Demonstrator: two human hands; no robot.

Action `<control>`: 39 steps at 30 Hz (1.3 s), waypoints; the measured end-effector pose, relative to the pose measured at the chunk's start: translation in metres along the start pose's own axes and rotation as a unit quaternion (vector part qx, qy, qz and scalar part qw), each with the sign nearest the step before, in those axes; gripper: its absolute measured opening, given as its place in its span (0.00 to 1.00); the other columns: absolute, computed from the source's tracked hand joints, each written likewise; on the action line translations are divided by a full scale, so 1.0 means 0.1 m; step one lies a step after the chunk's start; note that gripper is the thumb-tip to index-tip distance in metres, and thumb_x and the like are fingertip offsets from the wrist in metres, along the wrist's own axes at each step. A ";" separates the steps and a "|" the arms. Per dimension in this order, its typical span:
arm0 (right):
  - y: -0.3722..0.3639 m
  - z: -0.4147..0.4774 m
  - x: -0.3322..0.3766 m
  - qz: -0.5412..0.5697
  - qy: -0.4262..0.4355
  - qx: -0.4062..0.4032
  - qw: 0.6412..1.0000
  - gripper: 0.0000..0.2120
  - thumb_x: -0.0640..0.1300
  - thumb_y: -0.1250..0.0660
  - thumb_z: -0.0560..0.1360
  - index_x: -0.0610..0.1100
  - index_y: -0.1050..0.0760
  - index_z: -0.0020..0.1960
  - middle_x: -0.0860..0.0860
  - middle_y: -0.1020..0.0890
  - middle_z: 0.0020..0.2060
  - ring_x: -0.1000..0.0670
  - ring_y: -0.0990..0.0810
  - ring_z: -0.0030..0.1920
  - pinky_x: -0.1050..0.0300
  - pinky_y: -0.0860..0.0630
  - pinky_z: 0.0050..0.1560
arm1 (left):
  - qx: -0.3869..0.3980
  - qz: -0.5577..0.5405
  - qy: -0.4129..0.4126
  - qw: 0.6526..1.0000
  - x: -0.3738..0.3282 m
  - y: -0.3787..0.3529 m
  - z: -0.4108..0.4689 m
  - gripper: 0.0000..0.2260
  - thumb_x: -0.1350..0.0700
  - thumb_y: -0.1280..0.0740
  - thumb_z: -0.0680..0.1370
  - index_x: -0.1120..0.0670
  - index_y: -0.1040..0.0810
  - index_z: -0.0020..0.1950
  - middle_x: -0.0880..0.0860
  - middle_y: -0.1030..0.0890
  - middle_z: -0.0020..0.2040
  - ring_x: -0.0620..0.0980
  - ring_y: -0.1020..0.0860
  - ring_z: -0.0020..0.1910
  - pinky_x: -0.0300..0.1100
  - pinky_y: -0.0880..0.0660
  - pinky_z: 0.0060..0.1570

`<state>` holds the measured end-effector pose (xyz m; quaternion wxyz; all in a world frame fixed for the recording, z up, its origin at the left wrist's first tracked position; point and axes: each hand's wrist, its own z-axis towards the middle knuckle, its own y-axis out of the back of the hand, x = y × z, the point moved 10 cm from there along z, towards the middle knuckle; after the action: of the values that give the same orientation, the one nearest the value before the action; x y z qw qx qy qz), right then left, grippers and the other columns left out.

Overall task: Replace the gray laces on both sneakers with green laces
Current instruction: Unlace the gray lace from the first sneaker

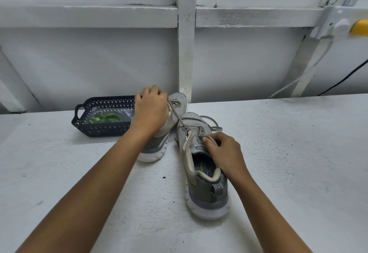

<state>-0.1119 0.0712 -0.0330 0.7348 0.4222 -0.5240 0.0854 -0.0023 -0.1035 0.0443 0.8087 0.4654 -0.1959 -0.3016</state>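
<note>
1. Gray mesh covers two sneakers on a white desk [288, 153]. The near sneaker [207, 191] has its heel toward the viewer. The far sneaker [157, 147] sits just beyond it to the left.
2. The left hand [151, 111] is raised over the far sneaker. Its grip is closed, with the fingers curled round a gray lace [176, 114] that runs taut down to a front eyelet of the near sneaker.
3. The right hand [223, 151] rests at the near sneaker's tongue. Its grip is a thumb-and-finger pinch on a loop of lace by an eyelet.
4. The green laces [105, 117] lie in a clear wrapper inside a dark plastic basket [103, 129], just beside the far sneaker and under the left wrist.
5. Likely risk: a hard pull on the taut lace could drag or tip the near sneaker, since only a light pinch steadies it.
6. Likely risk: the lace tip may snag in an eyelet.
7. Likely risk: the left forearm could knock the far sneaker or the basket.
</note>
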 end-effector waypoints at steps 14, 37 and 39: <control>0.00 -0.01 0.01 0.002 0.004 -0.001 1.000 0.09 0.47 0.35 0.76 0.45 0.20 0.52 0.53 0.20 0.41 0.55 0.25 0.44 0.71 0.35 0.36 | 0.191 -0.154 0.047 0.968 -0.42 -0.59 -0.24 0.12 0.56 0.40 0.78 0.63 0.22 0.47 0.63 0.20 0.48 0.62 0.22 0.48 0.45 0.32 0.40; 0.20 0.30 0.30 0.019 0.068 -0.031 0.997 0.10 0.48 0.37 0.78 0.46 0.22 0.56 0.51 0.19 0.43 0.51 0.21 0.46 0.63 0.29 0.41 | 0.291 -0.759 0.208 0.544 -0.46 -0.14 -0.36 0.09 0.59 0.41 0.80 0.58 0.24 0.42 0.51 0.20 0.32 0.46 0.20 0.31 0.38 0.22 0.33; 0.15 0.42 0.46 0.014 0.113 -0.001 0.994 0.13 0.45 0.34 0.76 0.48 0.24 0.61 0.50 0.19 0.42 0.54 0.21 0.41 0.64 0.26 0.43 | 0.313 -0.756 0.194 0.541 -0.49 -0.09 -0.41 0.09 0.59 0.41 0.79 0.58 0.24 0.43 0.51 0.21 0.31 0.46 0.21 0.30 0.37 0.22 0.32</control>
<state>-0.1299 0.0359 0.0182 0.7880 0.4019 -0.4440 0.1426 -0.0169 -0.0478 0.0150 0.1015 0.7117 0.3083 -0.6230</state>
